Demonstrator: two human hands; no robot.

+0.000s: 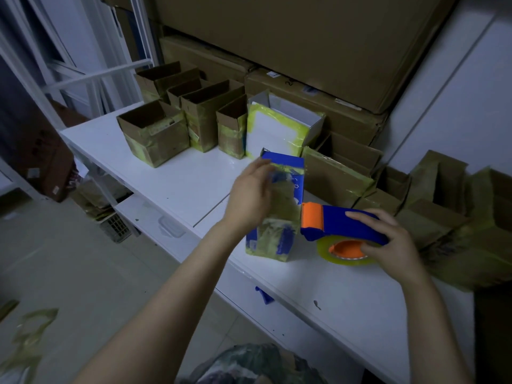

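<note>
A blue carton (279, 209) wrapped in yellowish clear tape stands upright on the white table (177, 184). My left hand (250, 195) lies against its left side, fingers reaching to the top edge; the hand is blurred. My right hand (393, 242) grips a blue and orange tape dispenser (343, 225) by its handle, just right of the carton. The dispenser's orange roller end almost meets the carton's right side. A roll of clear tape (346, 253) sits in the dispenser, low against the table.
Several open taped cardboard boxes (155, 134) stand in rows at the table's back left, with a white taped box (277, 131) beside them. More taped boxes (443, 206) crowd the right. Large cartons (304, 37) are stacked behind. Tape scraps (30, 333) lie on the floor.
</note>
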